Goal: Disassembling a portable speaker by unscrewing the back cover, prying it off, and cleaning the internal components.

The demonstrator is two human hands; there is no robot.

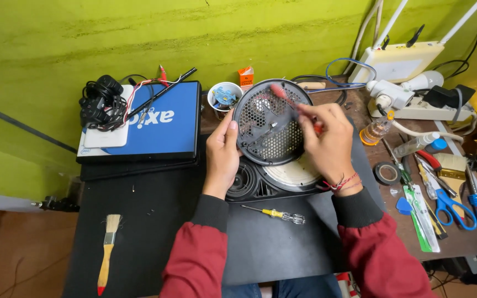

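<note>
We see the left hand [222, 157] gripping the left edge of a round black grille [271, 124], thumb on the front face, fingers wrapped behind; the grille is held tilted up above a black speaker housing [260, 185] that lies on the dark mat [155, 221]. The right hand [327, 143] is closed around a red-handled screwdriver [282, 95], whose handle end points up and left across the mesh; the tip is hidden by the fingers. A white round part [299, 172] shows in the housing just under the grille. A small yellow screwdriver [274, 213] lies on the mat near the wrists. A paintbrush [107, 248] lies well to the left. Blue-handled scissors [451, 204] and a roll of black tape [386, 173] sit on the table at right. A blue laptop [155, 124] lies behind the left hand.
</note>
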